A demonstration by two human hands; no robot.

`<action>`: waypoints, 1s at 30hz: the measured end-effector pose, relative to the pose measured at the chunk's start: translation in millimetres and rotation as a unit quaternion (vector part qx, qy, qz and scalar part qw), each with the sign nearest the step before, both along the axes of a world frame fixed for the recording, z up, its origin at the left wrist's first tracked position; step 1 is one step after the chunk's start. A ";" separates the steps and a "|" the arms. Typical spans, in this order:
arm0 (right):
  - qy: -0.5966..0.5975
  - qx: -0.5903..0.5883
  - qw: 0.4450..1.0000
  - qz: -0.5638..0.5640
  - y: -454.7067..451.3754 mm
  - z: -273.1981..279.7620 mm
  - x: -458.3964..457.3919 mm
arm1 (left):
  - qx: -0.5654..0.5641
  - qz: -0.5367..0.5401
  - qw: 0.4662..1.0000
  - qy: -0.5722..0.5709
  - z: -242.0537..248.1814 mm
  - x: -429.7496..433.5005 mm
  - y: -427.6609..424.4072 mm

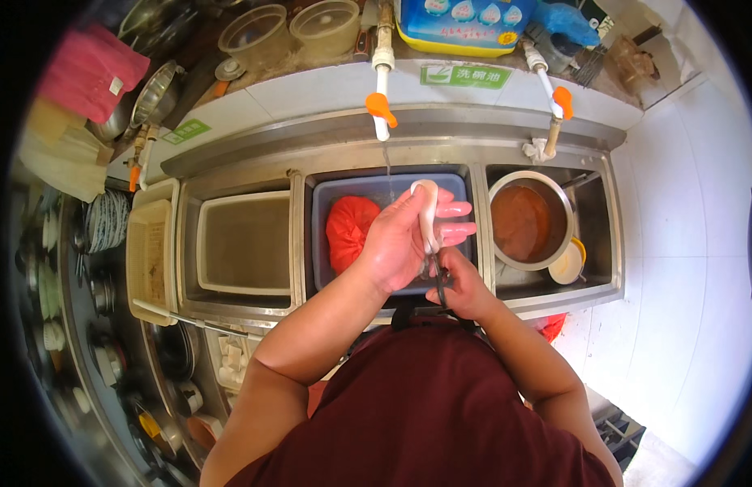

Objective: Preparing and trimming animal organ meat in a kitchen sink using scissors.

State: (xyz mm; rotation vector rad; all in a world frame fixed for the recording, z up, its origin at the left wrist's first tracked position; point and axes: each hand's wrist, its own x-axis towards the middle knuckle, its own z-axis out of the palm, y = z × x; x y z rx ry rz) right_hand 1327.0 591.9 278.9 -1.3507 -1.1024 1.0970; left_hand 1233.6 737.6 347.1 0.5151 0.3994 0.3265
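Note:
My left hand is held palm up over the middle sink basin. Its thumb pins a pale, slippery strip of raw food, perhaps squid or meat, across the palm. In my right hand is a pair of dark-handled scissors, its blades at the strip's lower end. Below both hands sits a blue-grey plastic tub with a red plastic bag inside it at the left. A thin stream of water falls into the tub from the white tap with an orange handle.
In the right basin stand a metal pot of reddish-brown liquid and a small yellow-rimmed bowl. A pale tub of cloudy water fills the left basin. Plastic containers and a blue-yellow jug line the ledge behind. Dish shelves stand at left.

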 end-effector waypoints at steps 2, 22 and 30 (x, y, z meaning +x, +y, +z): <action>-0.012 -0.028 1.000 -0.008 -3.3 2.1 -2.1 | 0.000 0.002 1.000 -0.012 2.1 -0.1 -1.5; -0.038 0.031 0.998 -0.026 -1.2 45.8 5.3 | 0.057 -0.028 0.992 -0.107 44.3 -4.1 -9.9; 0.006 0.115 0.993 -0.023 15.6 65.5 7.3 | 0.200 -0.027 0.969 -0.146 70.2 0.7 0.7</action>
